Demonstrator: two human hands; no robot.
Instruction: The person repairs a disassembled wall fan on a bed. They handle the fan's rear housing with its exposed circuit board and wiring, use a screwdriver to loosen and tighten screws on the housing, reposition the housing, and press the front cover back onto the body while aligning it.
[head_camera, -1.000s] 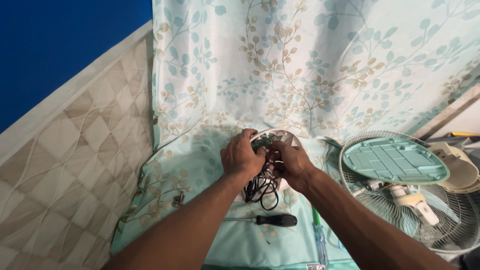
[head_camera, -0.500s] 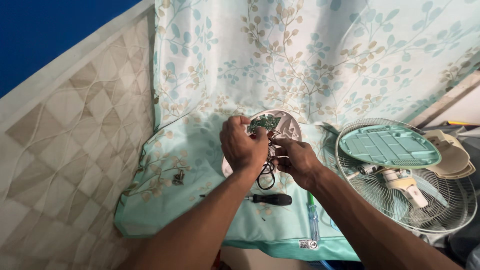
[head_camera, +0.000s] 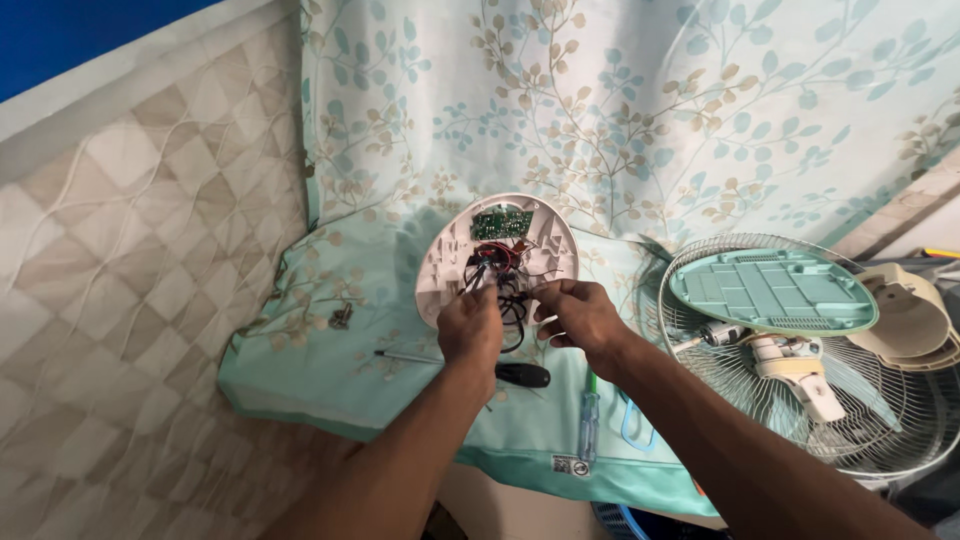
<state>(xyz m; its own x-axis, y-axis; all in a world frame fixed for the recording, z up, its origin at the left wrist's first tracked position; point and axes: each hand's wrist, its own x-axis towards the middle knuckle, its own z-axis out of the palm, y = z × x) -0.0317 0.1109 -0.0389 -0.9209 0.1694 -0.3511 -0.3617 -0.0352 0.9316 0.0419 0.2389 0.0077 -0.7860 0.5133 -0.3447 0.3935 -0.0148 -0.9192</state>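
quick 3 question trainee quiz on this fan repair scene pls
1. True or false: the small green circuit board sits inside the round white plastic housing.
2. Which lies nearest the left hand? A. black-handled screwdriver B. wire fan grille C. pale green flat plate
3. What are both the left and the right hand touching?

Key: 1 true; 2 A; 3 the tangle of black and red wires.

My left hand (head_camera: 470, 328) and right hand (head_camera: 580, 315) were bare, forearms unsleeved; I wore no gloves, rings or watch.
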